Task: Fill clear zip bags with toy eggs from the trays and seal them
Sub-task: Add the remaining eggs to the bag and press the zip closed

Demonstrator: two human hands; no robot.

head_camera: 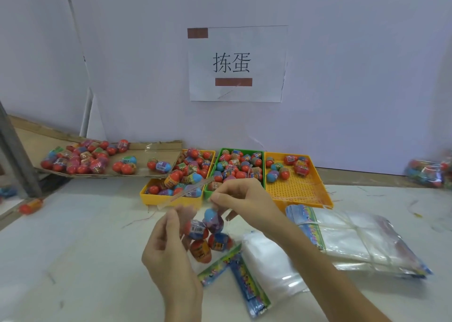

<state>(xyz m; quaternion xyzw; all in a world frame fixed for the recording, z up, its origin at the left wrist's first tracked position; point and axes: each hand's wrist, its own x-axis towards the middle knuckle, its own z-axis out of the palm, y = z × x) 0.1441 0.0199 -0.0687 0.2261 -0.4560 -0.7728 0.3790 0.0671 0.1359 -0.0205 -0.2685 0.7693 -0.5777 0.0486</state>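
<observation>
**Insp. A:** Bag status?

**Insp. B:** Clear zip bag is held off the table by both hands, just in front of the yellow tray and green tray. 4 toy eggs visible inside, bunched low.

**A:** Hands?

**B:** L hand has thumb and fingers curled, pinching the mouth's L end. R hand has its fingertips closed on the R end. Neither holds a loose egg.

**A:** Relation for the seal?

**B:** Zip strip runs btwn the 2 pinches, long axis slanting up toward the R, far side. Eggs hang below it, apart from it. Judgement: filling looks done, pressing along the strip is next. Both hands are at it, R nearer the high end.

**A:** Unclear?

**B:** Film nearly invisible, so can't tell if the strip is part-closed. L fingertips blurred. Empty bags lie partly under the R forearm. Filled bags cut off at R edge.
</observation>
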